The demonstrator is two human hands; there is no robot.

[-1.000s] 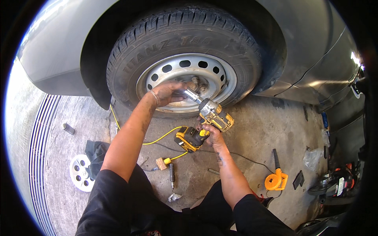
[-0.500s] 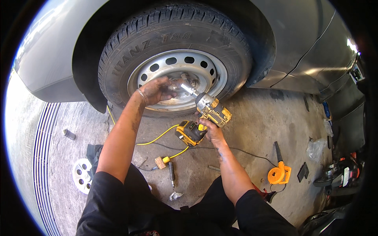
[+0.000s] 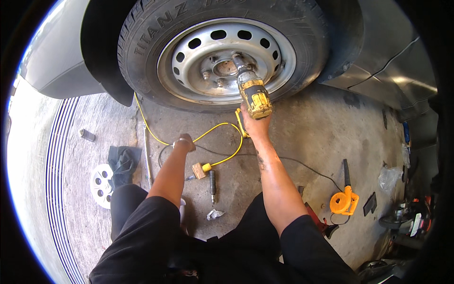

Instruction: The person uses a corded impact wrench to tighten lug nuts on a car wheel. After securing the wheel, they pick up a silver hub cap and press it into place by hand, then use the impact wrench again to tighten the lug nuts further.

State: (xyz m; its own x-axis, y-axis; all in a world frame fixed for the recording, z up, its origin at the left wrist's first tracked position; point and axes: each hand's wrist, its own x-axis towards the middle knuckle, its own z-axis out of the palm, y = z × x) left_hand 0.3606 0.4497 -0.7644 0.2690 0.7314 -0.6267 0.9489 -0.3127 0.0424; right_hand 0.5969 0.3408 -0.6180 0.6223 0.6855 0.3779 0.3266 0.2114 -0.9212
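My right hand [image 3: 255,124] grips a worn yellow-and-black impact wrench [image 3: 255,97], which points up at the wheel. Its socket end meets the hub area of the silver steel wheel rim [image 3: 198,45], over a stud position beside the round centre hole. Other lug nuts [image 3: 206,75] show on the left and lower side of the hub. Around the rim is a black tyre [image 3: 142,57] on a grey vehicle. Low over the concrete, away from the wheel, my left hand [image 3: 185,142] hangs near the yellow cord [image 3: 222,125]; its fingers are hidden and blurred.
On the floor lie a dark cylindrical tool [image 3: 212,187], a cord connector block [image 3: 199,171], crumpled foil [image 3: 215,215] and an orange blower [image 3: 341,202]. A long metal bar [image 3: 147,156], dark cloth [image 3: 124,163] and white wheel cover [image 3: 101,184] lie left. A plastic bag [image 3: 390,179] lies right.
My right hand has brought the impact wrench up and its socket onto the hub. My left hand has left the hub and dropped toward the floor. The view has shifted closer to the wheel.
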